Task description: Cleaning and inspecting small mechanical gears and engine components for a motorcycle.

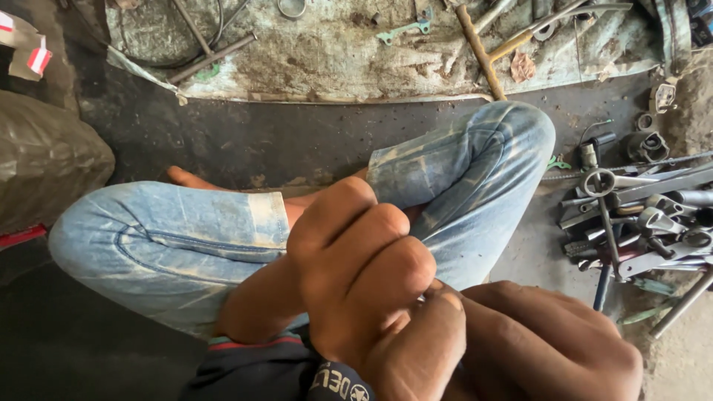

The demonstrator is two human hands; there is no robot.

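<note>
My left hand (pixel 364 275) is curled into a fist close to the camera, over my crossed legs in faded blue jeans (pixel 171 245). My right hand (pixel 549 334) sits just below and to the right of it, fingers bent, touching the left hand. A tiny glint of metal (pixel 421 299) shows where the two hands meet; what it is I cannot make out. A bare foot (pixel 186 178) pokes out behind the left knee.
A pile of wrenches and spanners (pixel 639 215) lies on the floor at the right. A dirty tarp (pixel 356 52) with rods, a wooden handle (pixel 481 52) and small metal parts lies ahead. A dark plastic sack (pixel 44 156) stands at the left.
</note>
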